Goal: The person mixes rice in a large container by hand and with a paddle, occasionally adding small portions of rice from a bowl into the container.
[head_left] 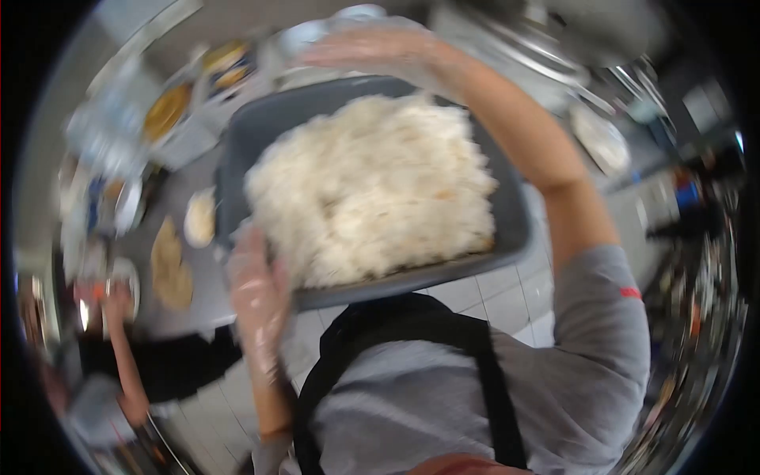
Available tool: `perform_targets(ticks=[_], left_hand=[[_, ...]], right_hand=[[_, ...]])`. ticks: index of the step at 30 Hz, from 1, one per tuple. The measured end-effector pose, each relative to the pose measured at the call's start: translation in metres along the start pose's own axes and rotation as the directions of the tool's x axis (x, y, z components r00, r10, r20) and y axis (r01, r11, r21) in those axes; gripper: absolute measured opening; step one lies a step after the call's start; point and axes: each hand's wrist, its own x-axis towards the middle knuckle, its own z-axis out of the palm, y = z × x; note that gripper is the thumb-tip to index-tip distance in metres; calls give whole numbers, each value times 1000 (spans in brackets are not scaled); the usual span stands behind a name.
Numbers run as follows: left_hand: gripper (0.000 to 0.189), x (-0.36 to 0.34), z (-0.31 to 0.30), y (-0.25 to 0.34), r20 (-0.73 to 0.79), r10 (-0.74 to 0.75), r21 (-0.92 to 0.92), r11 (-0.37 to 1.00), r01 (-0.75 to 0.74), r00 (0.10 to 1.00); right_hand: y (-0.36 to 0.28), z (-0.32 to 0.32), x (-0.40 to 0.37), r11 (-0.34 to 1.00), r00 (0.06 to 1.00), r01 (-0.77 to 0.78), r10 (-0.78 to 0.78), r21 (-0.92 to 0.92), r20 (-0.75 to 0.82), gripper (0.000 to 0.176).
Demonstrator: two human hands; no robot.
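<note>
A large grey tub (518, 229) is heaped with a white, fluffy mass that looks like cooked rice (380, 182). At the tub's near left corner, my left hand (260, 289) in a clear plastic glove lies against the rim and the edge of the rice. Its fingers point away from me with the thumb apart, though motion blurs them. My right hand (376, 49), also gloved, reaches across beyond the tub's far rim. Its fingers are stretched out flat to the left, and I see nothing held in it.
Left of the tub, a pale oval item (200, 218) and a flat brown piece (170, 265) lie on the metal counter (210, 293). Containers (186, 142) with yellow lids stand behind. Another person's hand (117, 301) works at far left. Metal pans (538, 51) sit at back right.
</note>
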Motion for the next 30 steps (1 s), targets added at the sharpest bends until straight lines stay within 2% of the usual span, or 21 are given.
perform_targets(ticks=[2, 4, 5, 8, 10, 12, 13, 15, 16, 17, 18, 20, 22, 25, 27, 28, 30], left_hand=[[47, -12, -1, 3, -42, -103, -57, 993, 100, 994], [52, -17, 5, -3, -164, -75, -121, 991, 55, 984], [54, -18, 8, -2, -206, -115, -139, 986, 87, 972], [63, -16, 14, -1, -272, -223, -226, 960, 163, 936], [69, -17, 13, 2, -264, -286, -275, 938, 213, 921], [74, -12, 13, 2, -274, -323, -316, 920, 233, 906], [83, -11, 14, 1, -286, -303, -302, 929, 215, 909], [88, -7, 13, -1, -266, -312, -296, 927, 231, 912], [90, -7, 12, -1, -253, -315, -294, 926, 237, 915], [94, -7, 11, -1, -213, -318, -299, 922, 248, 924], [98, -6, 10, -3, -178, -317, -302, 919, 255, 932], [106, -4, 6, -4, -123, -298, -276, 926, 256, 947], [114, -1, 2, -1, -85, -272, -217, 944, 248, 959], [124, 10, -6, 3, 157, -364, -280, 875, 394, 918], [130, 24, 1, 6, 161, -353, -247, 890, 384, 922], [133, 33, 7, 8, 162, -346, -230, 898, 376, 924], [134, 52, 24, 13, 183, -327, -338, 865, 372, 927]], right_hand=[[24, 12, 44, 985, 941, -144, 106, 97, 322, 78], [81, 53, 106, 922, 863, -297, 370, -249, 343, 76], [99, 77, 122, 839, 847, -420, 499, -346, 184, 69], [126, 118, 134, 936, 897, -344, 350, -71, 270, 77], [149, 143, 152, 828, 826, -535, 470, 169, 310, 66], [155, 148, 162, 741, 750, -630, 501, 232, 432, 64], [151, 159, 168, 530, 621, -775, 535, 344, 573, 65], [143, 165, 159, 731, 688, -638, 400, 242, 605, 58], [171, 174, 164, 855, 718, -435, 139, 284, 682, 60], [201, 183, 170, 899, 690, -197, -156, 391, 707, 62], [229, 192, 176, 850, 610, -5, -415, 527, 675, 65], [213, 203, 170, 845, 567, -405, -68, 350, 821, 66], [120, 175, 129, 851, 608, -515, 280, 101, 742, 68], [94, 159, 103, 864, 700, -493, 326, 100, 635, 71], [93, 149, 76, 859, 783, -482, 331, 175, 526, 74], [75, 149, 58, 840, 800, -520, 417, 153, 431, 77], [33, 145, 25, 791, 795, -599, 567, 127, 215, 81]])
